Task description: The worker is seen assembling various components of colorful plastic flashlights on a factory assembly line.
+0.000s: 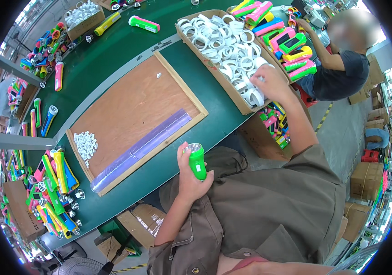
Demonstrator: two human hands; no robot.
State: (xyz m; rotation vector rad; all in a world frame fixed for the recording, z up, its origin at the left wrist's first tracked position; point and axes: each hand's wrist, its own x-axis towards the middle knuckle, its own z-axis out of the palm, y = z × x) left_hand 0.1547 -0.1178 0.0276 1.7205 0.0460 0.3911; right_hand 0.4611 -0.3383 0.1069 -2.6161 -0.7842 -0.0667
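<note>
A green flashlight [197, 160] with a silver reflector at its open head stands upright in my left hand [190, 176], close to the table's near edge. The fingers wrap round its body. My right hand [269, 83] is over the right part of a cardboard box [209, 66] full of white plastic rings [219, 41]. Its fingers are bent together among the rings; whether one is pinched between them is hidden.
A wooden tray [136, 98] on the green table [182, 64] holds a row of clear discs [143, 149] and small white parts [86, 145]. Colourful flashlights [56, 188] pile up at left; more [292, 46] lie right of the rings. A co-worker [338, 64] sits at far right.
</note>
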